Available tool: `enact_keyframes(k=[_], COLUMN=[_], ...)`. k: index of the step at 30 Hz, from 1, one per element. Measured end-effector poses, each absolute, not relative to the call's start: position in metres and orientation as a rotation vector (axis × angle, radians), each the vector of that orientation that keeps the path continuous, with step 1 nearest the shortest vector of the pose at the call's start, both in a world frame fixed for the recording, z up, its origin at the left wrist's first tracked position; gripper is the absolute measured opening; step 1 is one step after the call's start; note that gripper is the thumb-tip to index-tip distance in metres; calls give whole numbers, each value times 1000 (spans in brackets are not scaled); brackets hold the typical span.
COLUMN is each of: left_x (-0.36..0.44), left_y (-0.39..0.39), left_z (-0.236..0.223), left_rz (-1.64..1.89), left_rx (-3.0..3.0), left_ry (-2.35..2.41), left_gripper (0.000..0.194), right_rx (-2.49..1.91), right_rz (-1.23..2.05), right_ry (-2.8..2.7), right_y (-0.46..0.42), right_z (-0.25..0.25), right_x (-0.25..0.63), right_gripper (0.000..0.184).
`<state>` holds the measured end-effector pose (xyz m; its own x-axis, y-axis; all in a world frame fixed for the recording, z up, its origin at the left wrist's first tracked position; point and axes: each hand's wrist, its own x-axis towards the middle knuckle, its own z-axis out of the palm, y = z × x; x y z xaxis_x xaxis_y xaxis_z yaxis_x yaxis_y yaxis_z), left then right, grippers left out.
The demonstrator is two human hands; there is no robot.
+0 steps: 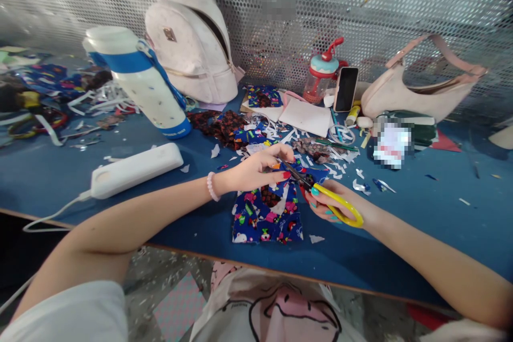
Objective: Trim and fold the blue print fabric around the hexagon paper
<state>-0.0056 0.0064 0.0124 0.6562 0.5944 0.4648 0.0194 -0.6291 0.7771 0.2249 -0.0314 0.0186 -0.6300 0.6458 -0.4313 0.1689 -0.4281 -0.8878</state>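
Note:
My right hand (328,200) is wrapped around the yellow handles of a pair of scissors (340,208), whose dark blades point up and left. Thumb and fingers of my left hand (264,168) curl together at the blade tips, pinching a scrap of blue printed fabric (320,175) that the hands and blades partly hide. Below them, flat near the table's front edge, lies a blue cartoon-print fabric piece (250,216) with white paper and dark red patterned material showing in its middle.
On the blue table (433,214), paper and fabric scraps (339,168) lie scattered. Around them stand a white-and-blue bottle (140,85), a backpack (192,48), a red-lidded cup (320,77), a phone (346,89) and a pink handbag (425,93). A white power strip (136,171) lies left.

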Motion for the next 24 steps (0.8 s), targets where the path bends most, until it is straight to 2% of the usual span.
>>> enact_keyframes(k=[8, 15, 24], left_x=[-4, -4, -4], left_y=[6, 5, 4], left_z=[9, 10, 9], left_rz=[919, 919, 864], left_rx=[2090, 2091, 2093], left_ry=[436, 460, 432], left_gripper=[38, 41, 39], right_rx=[-1218, -1230, -1135], right_rz=[2169, 2112, 2229], right_ry=[-1481, -1496, -1557], right_y=[-29, -31, -21], right_z=[9, 15, -1], right_x=[226, 226, 230], right_gripper=[63, 61, 61])
